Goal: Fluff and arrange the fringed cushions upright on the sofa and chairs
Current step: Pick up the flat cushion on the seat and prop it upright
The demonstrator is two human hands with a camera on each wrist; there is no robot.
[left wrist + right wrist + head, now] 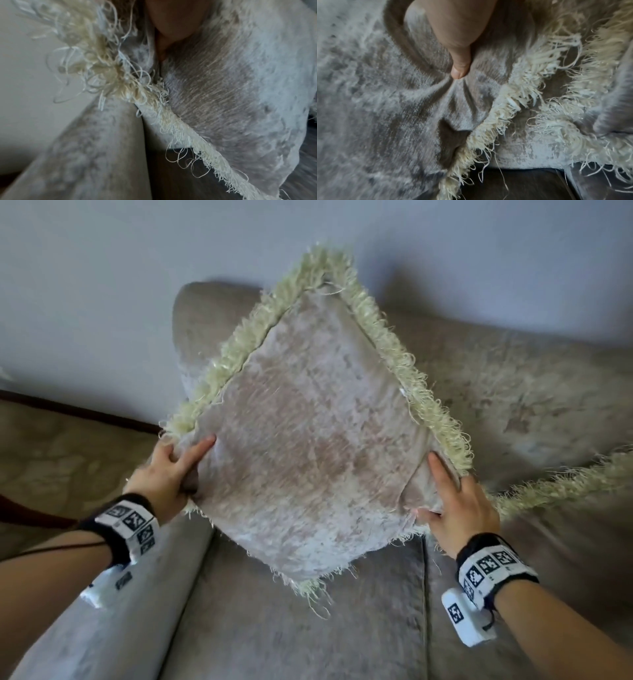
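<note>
I've got both hands, left hand (163,474) & right hand (459,501), gripping the fringed cushion (308,433) held corner-up betw. them over the sofa (291,628), not yet set upright; 2nd cushion (534,405) just past my right hand looks slumped, so approx. early stage.

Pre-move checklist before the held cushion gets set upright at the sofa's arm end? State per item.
1. Left hand grips the held cushion at its left corner: ok.
2. Right hand holds the right corner, thumb pinching the fabric: ok.
3. Cushion square and upright: not ok, it is turned on its point like a diamond.
4. Seat beneath the cushion free: ok.
5. Clearance from second cushion leaning on the backrest: not ok, the fringes overlap on the right.
6. Filling evenly fluffed: cannot tell.
</note>
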